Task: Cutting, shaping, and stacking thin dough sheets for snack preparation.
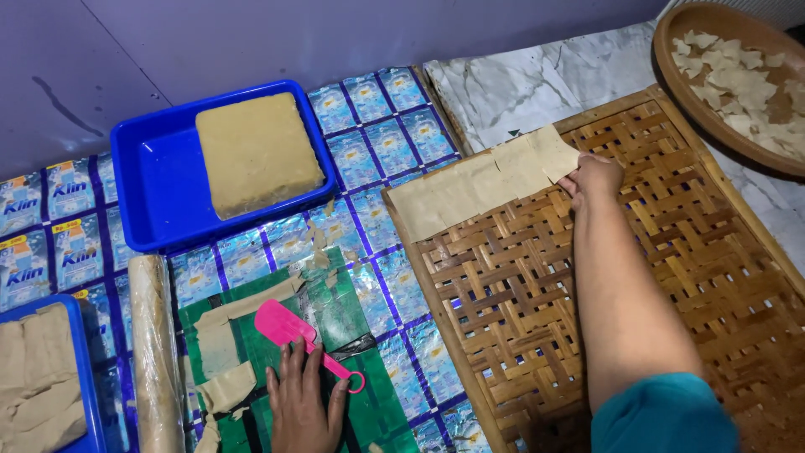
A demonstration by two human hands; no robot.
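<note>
So the right hand (597, 178) is stretched way out over the woven bamboo tray (637, 319), fingers curled together and pinching the edge of a thin dough sheet (555, 153) at the far end of the tray. That sheet sits at the end of a row of them along the tray's top edge, each touching or slightly overlapping the next; I count roughly four, though the seams are hard to make out. The left hand (303, 403) is down near the person, fingers spread out flat and pressing on the green mat (335, 315), with the fingertips right up against the handle of a pink plastic scraper (289, 325), touching it but not really gripping it. One scraper, one rolling pin (155, 352) lying just left of the green mat, wrapped in something clear. Thin strips of dough (220, 344) are scattered on the mat. Two blue plastic tubs: the bigger one (159, 189) farther back holds a single thick square block of dough (256, 151), and the other one (84, 369) at the bottom left corner is cut off by the frame and has crumpled dough sheets in it. Everything sits on a floor covering made of shiny blue sachets (377, 138) joined together. Top right there's one round brown tray (696, 109) with a pile of small pale dough pieces, too many to count.
</note>
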